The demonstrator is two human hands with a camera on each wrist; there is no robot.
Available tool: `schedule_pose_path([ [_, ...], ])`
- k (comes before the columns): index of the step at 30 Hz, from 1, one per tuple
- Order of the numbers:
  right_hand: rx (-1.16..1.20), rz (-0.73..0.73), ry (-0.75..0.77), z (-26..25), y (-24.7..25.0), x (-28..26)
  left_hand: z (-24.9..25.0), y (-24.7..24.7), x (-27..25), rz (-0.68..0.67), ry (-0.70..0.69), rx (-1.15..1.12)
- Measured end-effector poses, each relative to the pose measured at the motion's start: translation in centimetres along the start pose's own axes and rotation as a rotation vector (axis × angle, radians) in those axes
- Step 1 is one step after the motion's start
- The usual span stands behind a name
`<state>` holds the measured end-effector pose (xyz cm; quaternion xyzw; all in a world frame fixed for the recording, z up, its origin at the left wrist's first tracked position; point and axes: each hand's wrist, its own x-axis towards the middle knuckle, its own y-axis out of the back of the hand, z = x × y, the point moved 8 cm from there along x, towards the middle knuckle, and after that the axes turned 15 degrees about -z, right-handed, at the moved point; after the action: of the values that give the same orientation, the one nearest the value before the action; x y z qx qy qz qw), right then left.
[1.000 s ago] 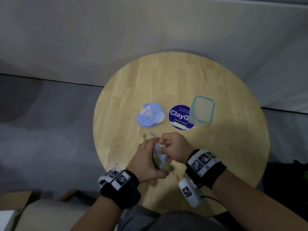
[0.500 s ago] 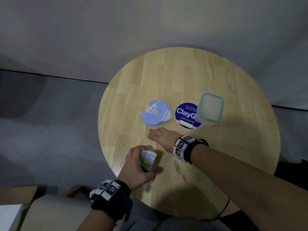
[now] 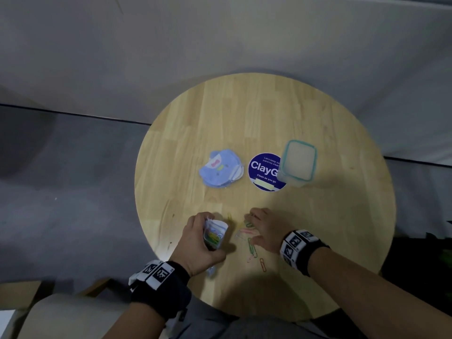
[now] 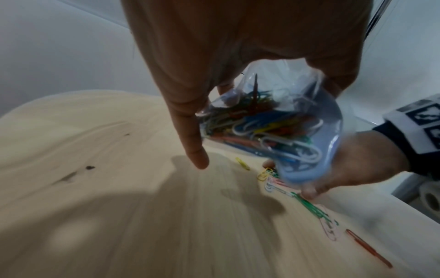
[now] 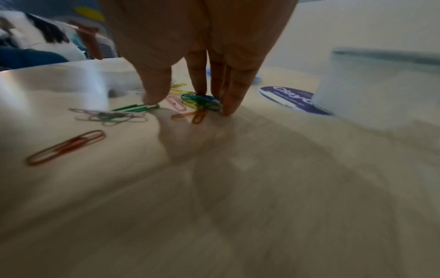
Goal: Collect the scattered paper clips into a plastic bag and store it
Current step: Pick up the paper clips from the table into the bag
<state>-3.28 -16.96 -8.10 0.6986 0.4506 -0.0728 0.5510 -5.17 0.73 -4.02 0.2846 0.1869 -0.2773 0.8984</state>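
My right hand (image 3: 263, 230), back from the far clips, now rakes loose paper clips (image 5: 200, 101) near the worktop's front edge, fingers straight; my left hand (image 3: 199, 243) grips the part-filled plastic bag (image 3: 214, 234) beside them.

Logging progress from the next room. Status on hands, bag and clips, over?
Left hand grips clear plastic bag, part-filled. Right hand open, fingertips on coloured paper clips loose on round wooden table. Nothing obstructing.

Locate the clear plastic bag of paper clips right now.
The clear plastic bag is gripped in the left hand above the round wooden table, left of the loose paper clips.
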Motion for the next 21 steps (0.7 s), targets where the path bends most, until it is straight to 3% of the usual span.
schedule_pose_path([
  [2, 0.041, -0.024, -0.075, 0.5, -0.8, -1.0, 0.2, -0.2, 0.1, -0.004, -0.018, 0.0],
  [10, 0.149, 0.118, -0.252, 1.1, -1.0, -0.8, 1.8, -1.2, 0.4, -0.024, -0.059, 0.027],
  [17, 0.187, 0.152, -0.309, 2.0, 0.3, -0.4, 2.5, -1.6, 0.9, -0.017, -0.04, 0.043],
  [21, 0.323, 0.156, -0.344, 2.5, 1.2, -1.6, 2.6, -1.7, 1.1, -0.019, -0.025, 0.063],
])
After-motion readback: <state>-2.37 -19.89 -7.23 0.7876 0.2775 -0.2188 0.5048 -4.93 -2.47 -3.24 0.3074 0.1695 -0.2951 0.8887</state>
